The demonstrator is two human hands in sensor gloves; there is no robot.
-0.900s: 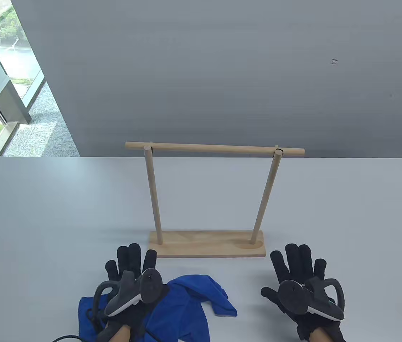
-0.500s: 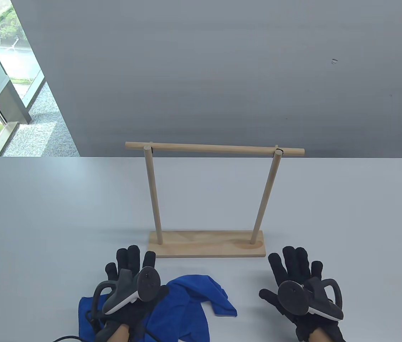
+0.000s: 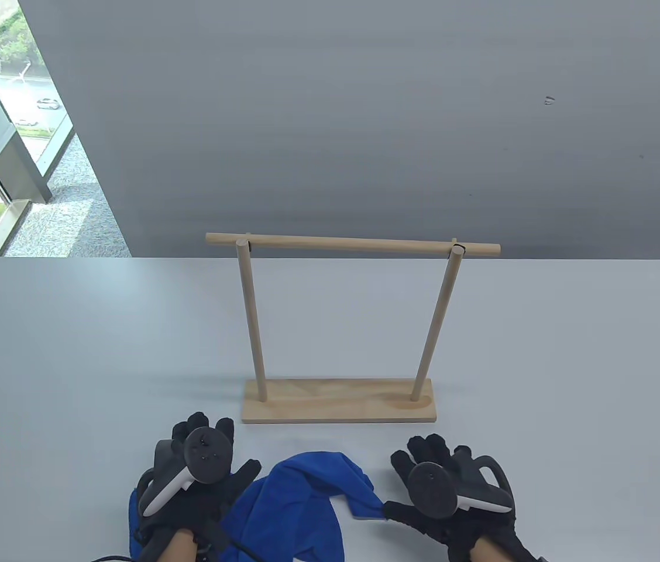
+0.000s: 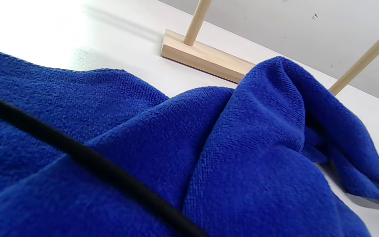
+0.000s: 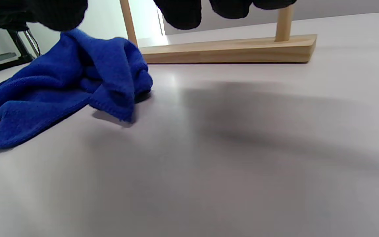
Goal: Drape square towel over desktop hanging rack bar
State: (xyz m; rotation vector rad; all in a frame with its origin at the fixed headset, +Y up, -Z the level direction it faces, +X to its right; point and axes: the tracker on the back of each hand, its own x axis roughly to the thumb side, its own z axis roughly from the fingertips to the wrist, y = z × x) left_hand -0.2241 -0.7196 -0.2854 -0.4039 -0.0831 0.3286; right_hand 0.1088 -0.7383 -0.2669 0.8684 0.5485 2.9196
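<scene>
A crumpled blue square towel (image 3: 301, 503) lies on the table at the near edge, in front of the wooden rack. The rack bar (image 3: 353, 244) is bare and sits on two posts above the base (image 3: 339, 401). My left hand (image 3: 230, 453) hovers over the towel's left part with fingers spread and holds nothing I can see; the left wrist view shows the towel (image 4: 209, 148) close below. My right hand (image 3: 403, 483) is open just right of the towel, its thumb at the towel's right corner. In the right wrist view its fingertips (image 5: 178, 14) hang above the table beside the towel (image 5: 77, 82).
The white table (image 3: 72, 351) stretches around the rack. A black glove cable (image 4: 77, 151) lies across the towel. A grey wall stands behind the table, with a window at the far left. The rack base (image 5: 229, 49) is just beyond my right fingers.
Both hands lifted from lying flat and drew back toward the near edge. The right hand moved left to the towel's right corner. The left hand's fingers curled over the towel. The towel has not moved.
</scene>
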